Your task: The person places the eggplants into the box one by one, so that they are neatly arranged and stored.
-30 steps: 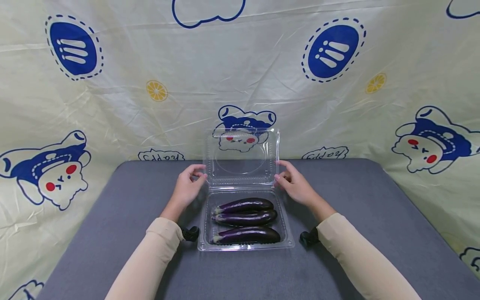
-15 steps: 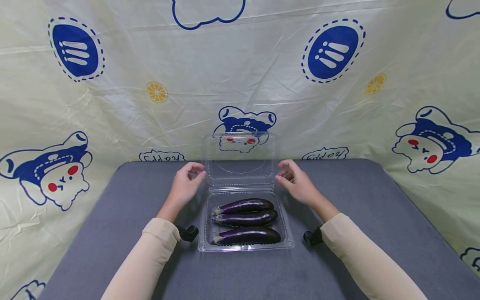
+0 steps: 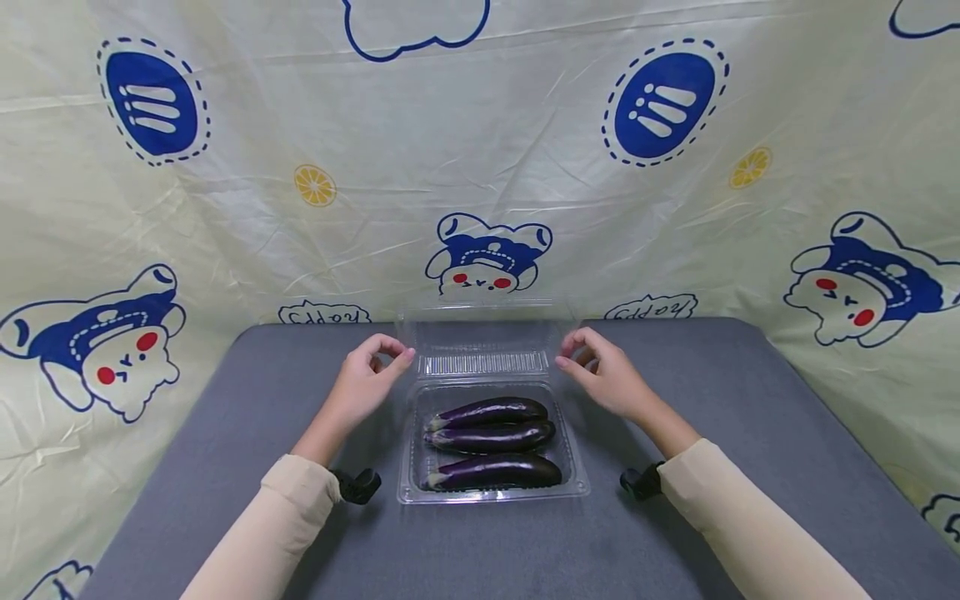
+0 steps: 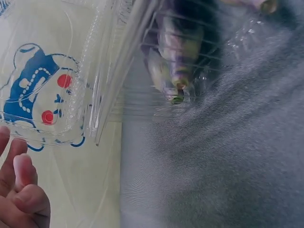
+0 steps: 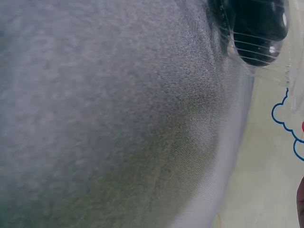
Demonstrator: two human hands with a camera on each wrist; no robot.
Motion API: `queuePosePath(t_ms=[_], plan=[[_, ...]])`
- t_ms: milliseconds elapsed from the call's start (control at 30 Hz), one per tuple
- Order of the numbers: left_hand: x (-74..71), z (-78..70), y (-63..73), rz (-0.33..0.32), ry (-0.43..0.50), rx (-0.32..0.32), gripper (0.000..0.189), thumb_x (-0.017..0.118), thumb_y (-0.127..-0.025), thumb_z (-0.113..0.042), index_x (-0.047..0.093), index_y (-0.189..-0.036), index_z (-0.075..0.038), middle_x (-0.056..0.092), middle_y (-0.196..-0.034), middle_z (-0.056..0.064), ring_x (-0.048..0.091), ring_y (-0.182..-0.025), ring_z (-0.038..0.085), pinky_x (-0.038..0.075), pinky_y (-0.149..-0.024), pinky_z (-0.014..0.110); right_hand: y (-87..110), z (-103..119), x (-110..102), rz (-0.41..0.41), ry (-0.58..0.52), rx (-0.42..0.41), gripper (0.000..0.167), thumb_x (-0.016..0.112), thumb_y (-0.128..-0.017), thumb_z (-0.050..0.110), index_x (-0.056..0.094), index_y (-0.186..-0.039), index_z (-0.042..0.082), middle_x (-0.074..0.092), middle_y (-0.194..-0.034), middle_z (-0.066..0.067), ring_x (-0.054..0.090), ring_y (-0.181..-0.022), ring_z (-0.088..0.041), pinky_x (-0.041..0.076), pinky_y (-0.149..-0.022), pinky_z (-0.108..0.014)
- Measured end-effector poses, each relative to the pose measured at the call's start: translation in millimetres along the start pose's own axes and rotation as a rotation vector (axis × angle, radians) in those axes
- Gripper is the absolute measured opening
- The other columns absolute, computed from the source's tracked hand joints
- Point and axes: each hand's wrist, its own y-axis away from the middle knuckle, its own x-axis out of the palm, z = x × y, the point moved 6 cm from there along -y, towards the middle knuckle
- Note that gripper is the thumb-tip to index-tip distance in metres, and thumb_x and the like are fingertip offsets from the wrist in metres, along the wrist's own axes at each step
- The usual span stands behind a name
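A clear plastic clamshell box [image 3: 405, 479] sits on the grey table, its lid [image 3: 487, 329] raised and leaning toward me. Inside the base lie three purple eggplants [image 3: 495, 436], side by side. My left hand [image 3: 365, 375] is just left of the lid, fingers bent loosely with nothing held. The left wrist view shows a gap between the fingertips [image 4: 29, 175] and the lid. On the other side, my right hand [image 3: 611, 375] is beside the lid with loosely bent fingers; whether it touches the edge is hard to see. Only a sliver of it shows in the right wrist view.
The box rests on a grey cloth-covered table [image 3: 480, 550]. Behind the table hangs a pale curtain [image 3: 495, 125] with blue cartoon prints. A black wrist strap [image 3: 358, 486] shows below the left hand, with another [image 3: 641, 482] below the right.
The lid has tipped down toward me from nearly upright. Both hands have drawn slightly outward, away from its sides; the eggplants and box base have stayed put.
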Motion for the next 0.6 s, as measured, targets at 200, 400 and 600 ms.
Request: queuePosePath(t_ms=[200, 400, 600], plan=[[-2.4, -6.8, 14.6, 0.049, 0.026, 0.063, 0.027, 0.069, -0.094, -0.03, 0.061, -0.109, -0.009, 0.059, -0.11, 0.01, 0.038, -0.057, 0.01, 0.037, -0.053, 0.025, 16.1, 8, -5, 0.007, 0.004, -0.062, 0.018, 0.067, -0.095, 0.017, 0.058, -0.11, 0.01, 0.063, -0.112, -0.007, 0.06, -0.081, -0.017, 0.048, -0.065, -0.028], [-5.8, -10.2, 31.0, 0.082, -0.044, 0.116, 0.026, 0.072, -0.091, -0.025, 0.061, -0.111, -0.013, 0.049, -0.082, 0.006, 0.04, -0.057, 0.01, 0.038, -0.052, 0.025, 34.5, 13, -7, 0.053, 0.054, -0.077, 0.029, 0.066, -0.096, 0.016, 0.059, -0.123, 0.009, 0.061, -0.12, -0.01, 0.058, -0.082, -0.013, 0.05, -0.064, -0.027], [-4.9, -7.7, 47.8, 0.123, -0.069, 0.171, 0.032, 0.076, -0.087, -0.028, 0.06, -0.112, -0.016, 0.053, -0.102, 0.007, 0.041, -0.058, 0.009, 0.04, -0.052, 0.025, 50.7, 17, -9, 0.091, 0.089, -0.1, 0.031, 0.063, -0.097, 0.01, 0.058, -0.128, 0.008, 0.059, -0.126, -0.008, 0.054, -0.09, -0.011, 0.049, -0.066, -0.026]])
